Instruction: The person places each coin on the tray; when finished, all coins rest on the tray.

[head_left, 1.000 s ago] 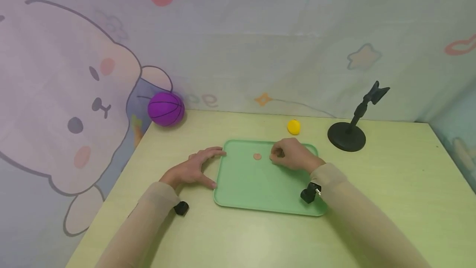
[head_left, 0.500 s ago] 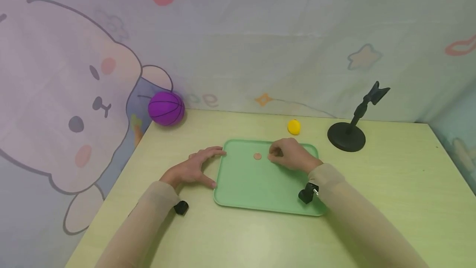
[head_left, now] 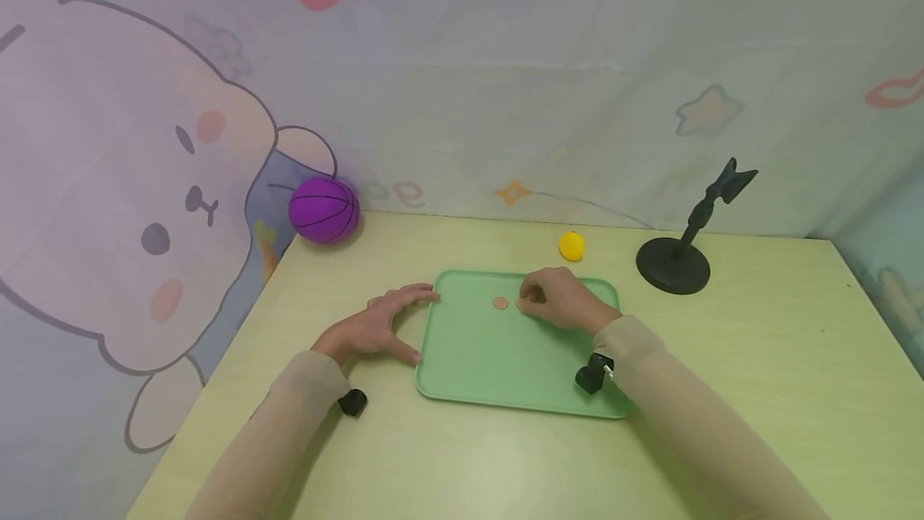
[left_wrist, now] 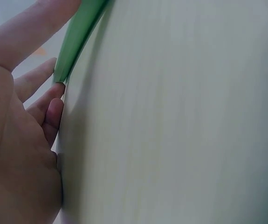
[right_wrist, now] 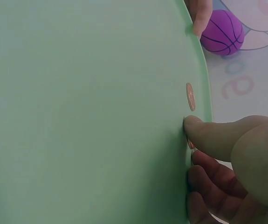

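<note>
A green rectangular tray (head_left: 498,367) lies on the table. On its far half rests a copper coin (head_left: 501,303), seen at a slant in the right wrist view. Just to the right of it, my right hand (head_left: 563,299) pinches a second coin (right_wrist: 191,143) low at the tray's surface, mostly hidden by the thumb (right_wrist: 213,137). The other right fingers are curled. My left hand (head_left: 371,330) has fingers and thumb spread and touching the tray's left rim; the left wrist view shows its fingers against the green edge.
A purple basketball-patterned ball (head_left: 324,211) sits at the far left corner of the table. Behind the tray lies a small yellow object (head_left: 572,246). A black stand (head_left: 673,265) with a round base is at the back right, before a printed cloth backdrop (head_left: 462,103).
My right hand has slid slightly left across the tray with its coin, narrowing the distance to the other coin. My left hand has stayed in place at the rim.
</note>
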Demonstrator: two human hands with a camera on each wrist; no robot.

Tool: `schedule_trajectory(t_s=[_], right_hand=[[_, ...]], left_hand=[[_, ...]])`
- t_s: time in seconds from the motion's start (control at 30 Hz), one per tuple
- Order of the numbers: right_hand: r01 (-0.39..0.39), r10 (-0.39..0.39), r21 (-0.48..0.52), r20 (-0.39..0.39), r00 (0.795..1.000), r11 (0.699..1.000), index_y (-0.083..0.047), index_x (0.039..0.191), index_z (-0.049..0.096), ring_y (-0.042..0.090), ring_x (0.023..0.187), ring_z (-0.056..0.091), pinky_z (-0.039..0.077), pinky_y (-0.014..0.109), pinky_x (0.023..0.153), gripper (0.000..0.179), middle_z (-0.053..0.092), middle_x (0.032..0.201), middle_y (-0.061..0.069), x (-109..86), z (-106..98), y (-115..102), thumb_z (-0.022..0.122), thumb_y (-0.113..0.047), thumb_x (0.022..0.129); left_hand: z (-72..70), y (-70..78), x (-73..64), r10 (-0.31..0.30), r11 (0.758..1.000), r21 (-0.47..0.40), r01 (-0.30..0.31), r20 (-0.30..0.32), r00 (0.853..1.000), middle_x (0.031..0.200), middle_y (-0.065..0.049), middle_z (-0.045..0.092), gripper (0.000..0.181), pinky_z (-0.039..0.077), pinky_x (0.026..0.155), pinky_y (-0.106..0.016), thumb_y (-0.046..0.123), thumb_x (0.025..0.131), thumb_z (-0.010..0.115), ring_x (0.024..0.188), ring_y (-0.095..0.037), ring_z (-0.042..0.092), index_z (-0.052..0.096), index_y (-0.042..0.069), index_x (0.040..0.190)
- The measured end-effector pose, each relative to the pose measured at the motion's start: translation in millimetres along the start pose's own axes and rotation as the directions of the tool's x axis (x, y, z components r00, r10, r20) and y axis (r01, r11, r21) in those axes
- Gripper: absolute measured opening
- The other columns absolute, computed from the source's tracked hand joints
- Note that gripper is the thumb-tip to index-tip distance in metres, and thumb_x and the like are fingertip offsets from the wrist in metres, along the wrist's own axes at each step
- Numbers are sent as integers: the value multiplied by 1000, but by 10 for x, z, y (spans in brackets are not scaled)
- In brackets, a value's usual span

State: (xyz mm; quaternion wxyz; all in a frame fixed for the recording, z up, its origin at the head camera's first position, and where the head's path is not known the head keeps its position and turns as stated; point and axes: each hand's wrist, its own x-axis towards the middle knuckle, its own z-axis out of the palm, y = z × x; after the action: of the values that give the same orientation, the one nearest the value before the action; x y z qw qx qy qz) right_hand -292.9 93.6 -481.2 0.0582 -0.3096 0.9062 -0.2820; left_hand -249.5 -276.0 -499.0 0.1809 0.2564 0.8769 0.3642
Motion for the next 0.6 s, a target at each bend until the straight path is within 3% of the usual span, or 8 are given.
schedule_trajectory(t_s=[0.6], right_hand=[[-3, 3, 1, 27, 1000, 1000, -4, 105, 75, 22, 86, 66, 56, 43, 84, 16, 74, 96, 8, -15, -32, -5, 74, -19, 99]], left_hand=[[-1, -10, 2, 7, 1000, 0, -7, -1, 1000, 172, -3, 27, 100, 7, 119, -65, 36, 73, 96, 158, -35, 19, 45, 26, 158]])
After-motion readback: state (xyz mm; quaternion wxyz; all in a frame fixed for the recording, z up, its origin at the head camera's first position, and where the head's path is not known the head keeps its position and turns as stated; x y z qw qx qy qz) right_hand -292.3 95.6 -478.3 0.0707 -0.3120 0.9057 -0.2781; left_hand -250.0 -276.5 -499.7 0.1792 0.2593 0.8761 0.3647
